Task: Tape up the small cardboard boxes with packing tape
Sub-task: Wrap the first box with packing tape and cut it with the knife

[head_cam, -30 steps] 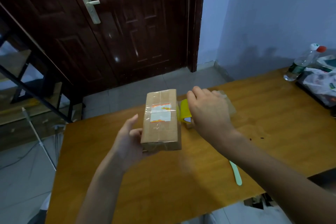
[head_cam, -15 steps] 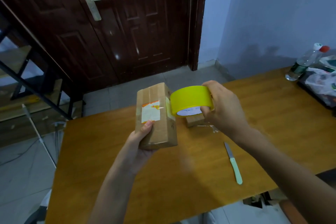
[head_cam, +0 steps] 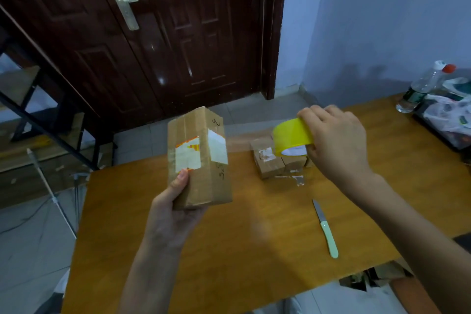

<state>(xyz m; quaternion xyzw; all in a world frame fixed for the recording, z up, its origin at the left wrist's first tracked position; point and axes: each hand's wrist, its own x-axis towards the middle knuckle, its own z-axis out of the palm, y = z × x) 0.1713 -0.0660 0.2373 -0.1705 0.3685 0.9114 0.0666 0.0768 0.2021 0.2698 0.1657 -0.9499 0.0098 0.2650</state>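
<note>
My left hand (head_cam: 173,214) grips a tall brown cardboard box (head_cam: 201,181) from below, holding it upright above the wooden table (head_cam: 229,250); the box bears a white and orange label. My right hand (head_cam: 336,140) holds a yellow roll of packing tape (head_cam: 291,135) to the right of the box. A clear strip of tape (head_cam: 248,139) stretches from the roll to the box's right face. Two smaller cardboard boxes (head_cam: 270,164) lie on the table under the roll.
A knife with a pale green handle (head_cam: 326,228) lies on the table at the right. A plastic bottle (head_cam: 420,86) and a tray with white bags (head_cam: 451,120) stand at the far right edge. Beyond the table is a dark door (head_cam: 165,33).
My right hand has pulled the roll away to the right, drawing out a strip of tape. My left hand has turned the box more upright.
</note>
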